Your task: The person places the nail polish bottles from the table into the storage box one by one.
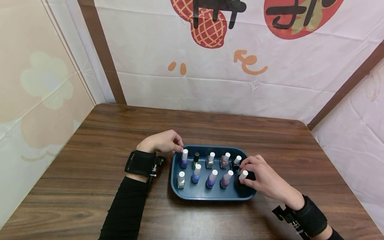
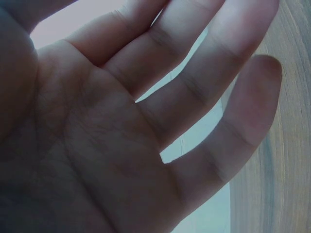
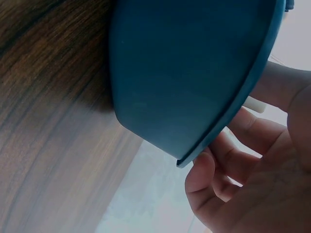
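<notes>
A dark blue tray point(image 1: 192, 195) holds several nail polish bottles with white caps, in two rough rows. My right hand point(image 1: 265, 175) reaches over the tray's right end, thumb and forefinger pinching a dark nail polish bottle point(image 1: 243, 174) in the front row. In the right wrist view a bit of white cap point(image 3: 255, 104) shows between thumb and finger, the rest hidden behind the tray wall. My left hand point(image 1: 163, 141) is at the back left corner, fingertips right by the rim near a purple bottle point(image 1: 184, 160). Its fingers point(image 2: 194, 87) are spread and slightly bent, holding nothing.
One bottle in the back row has a black cap point(image 1: 196, 156). The tray stands on a brown wood-grain table point(image 1: 99, 160). A printed cloth point(image 1: 210, 90) hangs behind the far table edge, with more cloth at both sides.
</notes>
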`<state>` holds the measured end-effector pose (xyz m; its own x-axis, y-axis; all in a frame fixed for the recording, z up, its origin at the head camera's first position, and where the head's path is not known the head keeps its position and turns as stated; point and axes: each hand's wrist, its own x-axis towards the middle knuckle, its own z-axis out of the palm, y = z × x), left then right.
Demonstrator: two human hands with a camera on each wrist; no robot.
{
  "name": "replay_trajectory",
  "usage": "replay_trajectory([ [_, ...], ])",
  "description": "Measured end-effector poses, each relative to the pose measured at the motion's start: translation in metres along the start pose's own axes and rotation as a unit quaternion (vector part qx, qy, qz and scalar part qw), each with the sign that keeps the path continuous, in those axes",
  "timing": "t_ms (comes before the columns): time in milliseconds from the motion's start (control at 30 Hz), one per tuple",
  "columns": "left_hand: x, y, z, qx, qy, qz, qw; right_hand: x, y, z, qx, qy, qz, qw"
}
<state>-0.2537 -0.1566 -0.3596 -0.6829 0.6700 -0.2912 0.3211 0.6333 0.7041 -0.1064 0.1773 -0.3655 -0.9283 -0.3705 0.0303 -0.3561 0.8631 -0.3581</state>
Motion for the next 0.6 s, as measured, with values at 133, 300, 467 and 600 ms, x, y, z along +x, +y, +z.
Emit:
replay_trajectory([
  [133, 0.003, -0.002, 0.000, -0.005, 0.001, -0.004, 1.0000, 0.001, 0.001, 0.000, 0.001, 0.001, -0.003, 1.0000],
  [300, 0.005, -0.005, 0.001, 0.000, 0.006, -0.009, 0.9999, 0.003, 0.002, 0.001, 0.004, 0.001, -0.002, 1.0000],
  [467, 0.005, -0.006, 0.007, -0.002, 0.001, -0.010, 0.9999, 0.000, 0.002, 0.003, 0.009, -0.015, 0.015, 0.9997],
  [600, 0.006, -0.005, 0.012, 0.001, -0.001, -0.008, 1.0000, -0.002, 0.003, 0.003, 0.016, -0.022, 0.018, 0.9995],
])
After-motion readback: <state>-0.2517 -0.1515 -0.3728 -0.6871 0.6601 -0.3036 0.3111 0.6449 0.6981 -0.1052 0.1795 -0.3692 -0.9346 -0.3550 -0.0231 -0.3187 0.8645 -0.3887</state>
